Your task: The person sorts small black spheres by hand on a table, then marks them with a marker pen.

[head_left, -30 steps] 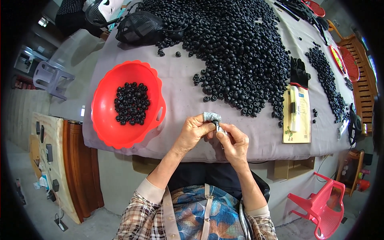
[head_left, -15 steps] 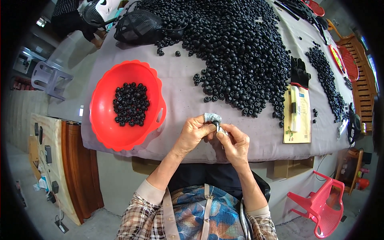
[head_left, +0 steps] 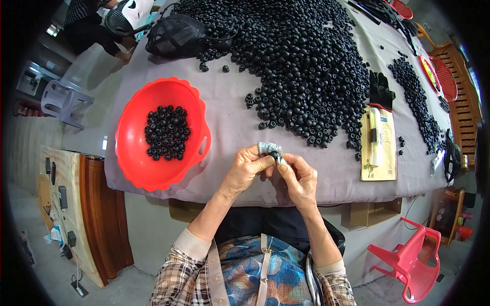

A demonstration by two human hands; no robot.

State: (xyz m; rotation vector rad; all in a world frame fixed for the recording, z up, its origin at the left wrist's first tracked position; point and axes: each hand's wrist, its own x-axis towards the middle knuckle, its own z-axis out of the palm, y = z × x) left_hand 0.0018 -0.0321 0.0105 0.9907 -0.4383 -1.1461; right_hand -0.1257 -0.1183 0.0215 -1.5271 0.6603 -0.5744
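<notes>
Head view: hands mostly hide small black piece.

Daylight fills the room, soft and even, with no hard glare on the grey cloth of the table. Around the fingers of the left hand everything is sharp: skin creases and knuckles read cleanly, and only a faint shadow falls just below them, on the cloth's edge. Left of the fingers the red bowl shows a mild sheen on its rim. Beyond the fingers the heap of black beads stays crisp, each catching a small dull highlight. Far from the fingers, straight edges bow, and the corners sink into a black fisheye vignette.
</notes>
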